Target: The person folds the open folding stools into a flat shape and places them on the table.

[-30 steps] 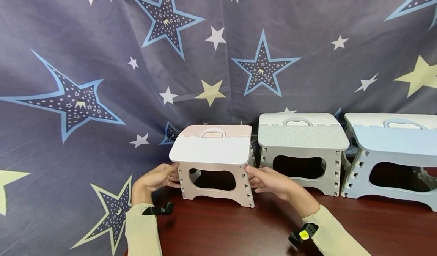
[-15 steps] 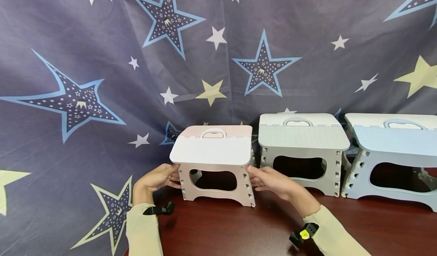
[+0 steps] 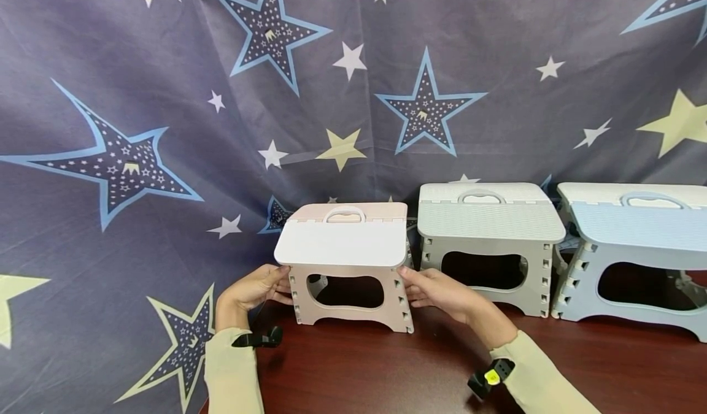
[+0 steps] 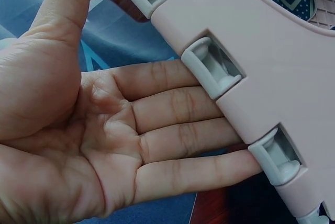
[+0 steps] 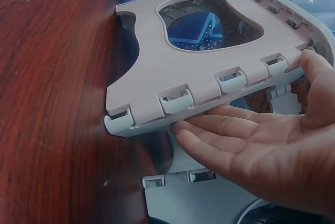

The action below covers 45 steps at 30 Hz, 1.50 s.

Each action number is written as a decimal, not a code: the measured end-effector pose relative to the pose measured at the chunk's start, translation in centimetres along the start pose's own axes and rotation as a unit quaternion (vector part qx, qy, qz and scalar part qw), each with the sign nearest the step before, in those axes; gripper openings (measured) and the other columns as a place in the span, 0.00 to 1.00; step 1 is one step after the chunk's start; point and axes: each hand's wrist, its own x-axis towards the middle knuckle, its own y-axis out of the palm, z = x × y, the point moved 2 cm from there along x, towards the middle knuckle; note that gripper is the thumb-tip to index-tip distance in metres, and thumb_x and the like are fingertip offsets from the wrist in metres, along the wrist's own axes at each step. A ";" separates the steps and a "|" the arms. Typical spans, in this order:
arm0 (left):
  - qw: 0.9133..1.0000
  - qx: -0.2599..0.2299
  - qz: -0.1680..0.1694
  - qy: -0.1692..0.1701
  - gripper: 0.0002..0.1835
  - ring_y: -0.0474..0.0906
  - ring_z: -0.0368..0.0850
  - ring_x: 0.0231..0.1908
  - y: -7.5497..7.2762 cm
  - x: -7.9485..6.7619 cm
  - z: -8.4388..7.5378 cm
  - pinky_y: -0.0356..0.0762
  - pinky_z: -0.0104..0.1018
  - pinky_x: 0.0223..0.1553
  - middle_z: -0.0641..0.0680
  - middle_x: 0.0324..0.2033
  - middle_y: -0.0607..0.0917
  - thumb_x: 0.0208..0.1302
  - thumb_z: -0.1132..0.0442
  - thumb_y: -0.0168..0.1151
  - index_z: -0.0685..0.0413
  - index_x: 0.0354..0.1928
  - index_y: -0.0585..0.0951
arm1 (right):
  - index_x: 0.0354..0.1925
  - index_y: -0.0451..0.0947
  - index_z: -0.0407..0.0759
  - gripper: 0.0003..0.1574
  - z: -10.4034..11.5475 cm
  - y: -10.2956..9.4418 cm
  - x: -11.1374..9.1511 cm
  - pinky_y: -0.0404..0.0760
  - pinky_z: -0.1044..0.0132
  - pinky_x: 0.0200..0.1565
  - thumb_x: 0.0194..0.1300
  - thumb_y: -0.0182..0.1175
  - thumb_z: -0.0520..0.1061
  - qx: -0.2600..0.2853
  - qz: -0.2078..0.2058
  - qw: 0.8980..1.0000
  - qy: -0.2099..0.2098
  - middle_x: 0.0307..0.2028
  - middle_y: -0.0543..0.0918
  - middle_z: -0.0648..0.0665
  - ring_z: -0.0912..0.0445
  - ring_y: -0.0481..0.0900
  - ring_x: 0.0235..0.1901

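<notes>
A small pink and white folding step stool [image 3: 339, 243] stands unfolded on the dark red table, its carry handle at the top. My left hand [image 3: 255, 288] holds its left side, thumb near the corner below the seat. In the left wrist view, the long fingers [image 4: 178, 98] run nearly straight to the leg's hinged edge, their tips partly behind it. On the opposite side my right hand [image 3: 442, 294] holds the right leg edge. The right wrist view shows that thumb on the front edge and the other fingers [image 5: 225, 135] reaching under the pink leg panel [image 5: 209, 69].
Right of the pink stool stands a grey-green folding stool [image 3: 488, 221], and beyond it a light blue one [image 3: 641, 227], cut off by the frame. A star-patterned cloth [image 3: 309, 119] hangs behind and to the left. Wood-grain tabletop [image 3: 375, 371] stretches in front.
The pink stool's front feet have shifted very slightly toward the back, with both hands staying on its sides. The other two stools have not moved.
</notes>
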 end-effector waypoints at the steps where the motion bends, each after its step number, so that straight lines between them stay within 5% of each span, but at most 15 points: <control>1: 1.000 -0.002 0.001 0.001 0.27 0.88 0.44 0.47 0.0 0.0 0.0 0.87 0.48 0.49 0.47 0.44 0.91 0.80 0.42 0.45 0.59 0.55 0.81 | 0.64 0.70 0.23 0.44 0.0 -0.1 0.0 0.74 0.44 0.67 0.82 0.41 0.63 0.000 0.001 1.000 -0.001 0.61 0.80 0.27 0.37 0.74 0.67; 11: 1.000 0.003 0.004 0.005 0.22 0.88 0.43 0.46 -0.3 0.4 -0.2 0.87 0.45 0.49 0.46 0.43 0.91 0.80 0.42 0.45 0.46 0.49 0.84 | 0.66 0.69 0.23 0.44 0.2 -0.3 0.2 0.74 0.45 0.67 0.82 0.40 0.63 -0.002 0.011 1.000 -0.008 0.63 0.78 0.27 0.37 0.73 0.68; 38: 1.000 0.011 0.010 0.012 0.22 0.88 0.42 0.47 -0.5 0.4 0.5 0.86 0.43 0.50 0.45 0.45 0.91 0.81 0.43 0.44 0.47 0.52 0.84 | 0.66 0.69 0.23 0.44 -0.1 -0.2 0.2 0.75 0.45 0.67 0.82 0.39 0.63 0.002 0.025 1.000 -0.014 0.62 0.78 0.27 0.37 0.73 0.68; 45: 1.000 0.003 0.015 0.015 0.20 0.88 0.41 0.46 -0.3 0.4 0.6 0.87 0.42 0.49 0.44 0.44 0.91 0.80 0.42 0.45 0.40 0.50 0.85 | 0.65 0.70 0.24 0.45 -0.4 -0.3 0.4 0.76 0.46 0.66 0.82 0.39 0.64 -0.002 0.031 0.999 -0.015 0.61 0.79 0.28 0.39 0.75 0.67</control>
